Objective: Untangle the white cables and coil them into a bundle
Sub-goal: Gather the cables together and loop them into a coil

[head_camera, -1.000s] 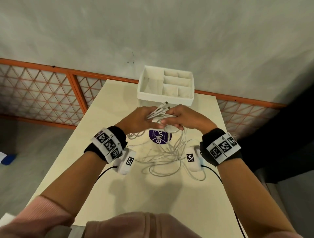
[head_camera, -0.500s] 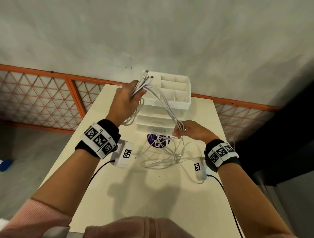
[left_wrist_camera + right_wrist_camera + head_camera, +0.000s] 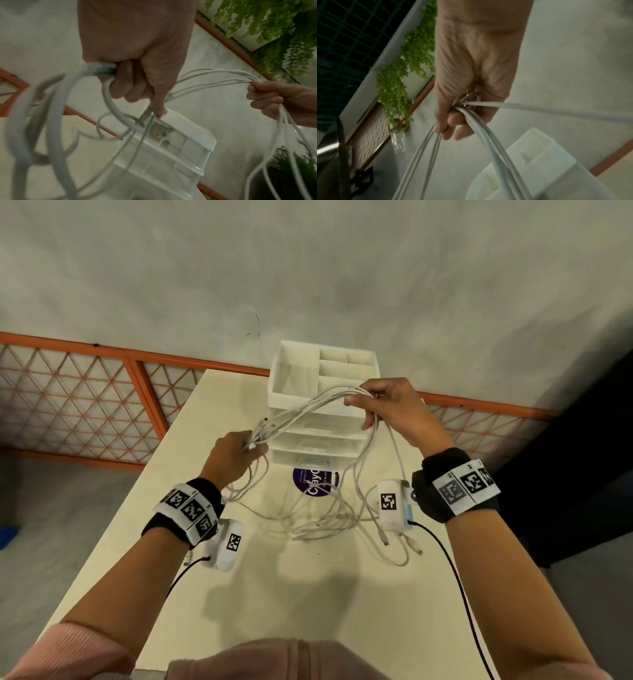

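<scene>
Several white cables [image 3: 308, 409] stretch in an arc between my two hands above the table. My left hand [image 3: 236, 455] grips their plug ends in a fist, low and to the left [image 3: 135, 81]. My right hand [image 3: 383, 405] is raised higher in front of the organiser and holds the same strands curled in its fingers [image 3: 462, 116]. From the right hand the cables [image 3: 370, 467] hang down to the table, where loose loops and plug ends [image 3: 329, 525] lie tangled. In the left wrist view the cables [image 3: 214, 75] run across to the right hand [image 3: 274, 97].
A white drawer organiser [image 3: 325, 405] with open top compartments stands at the table's far edge, behind the hands. A purple round sticker [image 3: 310, 484] lies on the cream table [image 3: 308, 594]. Orange lattice railing [image 3: 85, 405] and a grey wall lie beyond.
My left hand has come down from high at the left to lower near the table. My right hand has risen from the table to in front of the organiser, sliding along the cables.
</scene>
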Demonstrator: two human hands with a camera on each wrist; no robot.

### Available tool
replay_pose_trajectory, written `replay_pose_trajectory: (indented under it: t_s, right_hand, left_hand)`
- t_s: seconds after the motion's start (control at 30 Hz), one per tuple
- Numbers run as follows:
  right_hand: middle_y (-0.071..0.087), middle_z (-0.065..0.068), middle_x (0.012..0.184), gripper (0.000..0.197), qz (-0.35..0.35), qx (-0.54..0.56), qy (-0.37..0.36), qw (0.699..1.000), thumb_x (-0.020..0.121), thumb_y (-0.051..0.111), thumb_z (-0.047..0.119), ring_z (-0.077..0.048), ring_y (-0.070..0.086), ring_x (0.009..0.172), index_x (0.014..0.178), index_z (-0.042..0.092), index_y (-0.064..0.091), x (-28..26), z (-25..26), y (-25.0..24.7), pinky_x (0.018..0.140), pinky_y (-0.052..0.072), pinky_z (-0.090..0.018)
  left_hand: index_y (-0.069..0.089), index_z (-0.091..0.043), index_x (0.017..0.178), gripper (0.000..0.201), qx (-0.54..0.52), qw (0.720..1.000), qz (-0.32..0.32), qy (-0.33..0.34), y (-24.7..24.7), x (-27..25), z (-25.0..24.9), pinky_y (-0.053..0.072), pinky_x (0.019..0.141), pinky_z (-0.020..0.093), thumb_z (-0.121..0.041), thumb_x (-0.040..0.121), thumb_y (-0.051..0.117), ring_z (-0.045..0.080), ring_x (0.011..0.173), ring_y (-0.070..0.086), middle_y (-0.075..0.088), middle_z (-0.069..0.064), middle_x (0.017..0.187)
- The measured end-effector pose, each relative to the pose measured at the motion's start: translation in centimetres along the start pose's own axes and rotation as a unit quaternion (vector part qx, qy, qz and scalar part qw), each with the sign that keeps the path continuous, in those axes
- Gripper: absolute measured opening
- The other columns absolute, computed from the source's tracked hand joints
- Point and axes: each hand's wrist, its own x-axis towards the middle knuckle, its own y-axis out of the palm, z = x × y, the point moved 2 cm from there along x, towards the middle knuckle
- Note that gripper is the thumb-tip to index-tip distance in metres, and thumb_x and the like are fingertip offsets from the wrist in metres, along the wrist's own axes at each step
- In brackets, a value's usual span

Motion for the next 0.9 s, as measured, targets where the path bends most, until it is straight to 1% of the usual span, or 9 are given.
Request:
replay_pose_trajectory:
  t_s: [0.13,0.27,0.43,0.47,0.5,0.53,0.7,0.83,0.9]
  right_hand:
    - [0.049,0.001,0.044,0.020,0.019,-0.089,0.033,0.995,0.081,0.073,0.024,-0.009,0.042,0.036,0.082,0.004,0.072,-0.5,-1.0,0.2,0.042,0.036,-0.017]
    - [0.046,0.010,0.035,0.017,0.081,-0.161,0.084,0.980,0.079,0.075,0.023,-0.003,0.039,0.033,0.077,0.006,0.072,-1.0,-2.4,1.4,0.041,0.035,-0.017]
    - [0.048,0.002,0.043,0.021,0.130,-0.128,0.090,0.979,0.078,0.076,0.027,-0.008,0.041,0.039,0.084,0.007,0.073,-1.1,-2.1,3.7,0.044,0.036,-0.019]
    - [0.050,-0.005,0.048,0.018,0.143,-0.113,0.083,0.980,0.078,0.076,0.027,-0.011,0.041,0.040,0.083,0.009,0.074,-1.1,-1.7,4.0,0.044,0.036,-0.019]
    - [0.053,-0.011,0.054,0.015,0.155,-0.100,0.075,0.980,0.078,0.076,0.025,-0.012,0.042,0.042,0.083,0.012,0.074,-1.0,-1.5,4.1,0.045,0.037,-0.019]
    - [0.056,-0.017,0.062,0.013,0.165,-0.089,0.070,0.980,0.078,0.076,0.024,-0.014,0.044,0.045,0.084,0.013,0.073,-1.0,-1.4,4.1,0.046,0.038,-0.020]
    - [0.055,-0.007,0.095,0.045,0.121,0.016,0.089,0.989,0.078,0.073,0.004,-0.019,0.061,0.063,0.116,0.010,0.051,-1.3,-3.4,2.7,0.063,0.053,-0.028]
    - [0.063,-0.007,0.075,0.012,0.155,-0.019,0.079,0.985,0.090,0.059,0.006,-0.010,0.063,0.064,0.099,-0.002,0.058,-2.1,-6.1,2.6,0.068,0.051,-0.019]
    - [0.062,0.000,0.066,0.014,0.163,-0.056,0.072,0.982,0.095,0.052,0.013,-0.004,0.060,0.060,0.088,0.005,0.062,-2.4,-7.7,2.8,0.068,0.048,-0.019]
  left_hand:
    - [0.054,-0.007,0.086,0.041,-0.166,0.980,0.103,-0.033,-0.6,-0.9,-0.2,0.024,0.045,0.020,-0.028,0.066,0.083,0.006,0.043,0.028,0.040,-0.013,0.043]
    - [0.061,-0.016,0.118,0.057,-0.460,0.885,0.066,0.018,-2.0,-1.4,-2.0,0.017,0.042,0.019,-0.029,0.067,0.082,0.006,0.046,0.018,0.024,-0.011,0.054]
    - [0.059,-0.019,0.121,0.055,-0.263,0.950,0.140,0.089,-0.6,-1.1,-6.6,0.028,0.062,0.015,-0.017,0.070,0.079,-0.011,0.049,0.037,0.026,-0.020,0.051]
    - [0.062,-0.020,0.114,0.042,-0.218,0.955,0.174,0.103,0.2,-1.2,-7.2,0.026,0.064,0.014,-0.016,0.075,0.076,-0.017,0.055,0.043,0.023,-0.024,0.077]
    - [0.065,-0.022,0.102,0.024,-0.185,0.958,0.188,0.113,0.9,-1.1,-7.4,0.029,0.063,0.012,-0.016,0.080,0.073,-0.018,0.057,0.048,0.068,-0.019,0.062]
    - [0.065,-0.022,0.088,0.007,-0.159,0.962,0.186,0.119,1.1,-1.2,-7.5,0.032,0.059,0.010,-0.016,0.085,0.068,-0.015,0.053,0.050,0.050,-0.025,0.048]
    - [0.058,-0.026,0.069,0.023,-0.095,0.982,0.077,0.147,-0.4,-0.1,-7.4,0.035,0.053,0.009,-0.031,0.091,0.057,-0.004,0.050,0.048,0.054,-0.009,0.059]
    - [0.061,-0.016,0.075,0.023,-0.081,0.983,-0.056,0.157,-2.5,0.7,-8.7,0.036,0.052,0.009,-0.029,0.093,0.056,0.000,0.049,0.048,0.050,-0.007,0.057]
    - [0.065,-0.011,0.080,0.024,-0.096,0.977,-0.128,0.138,-3.5,1.2,-9.0,0.035,0.050,0.011,-0.029,0.093,0.056,0.004,0.052,0.048,0.052,-0.002,0.057]
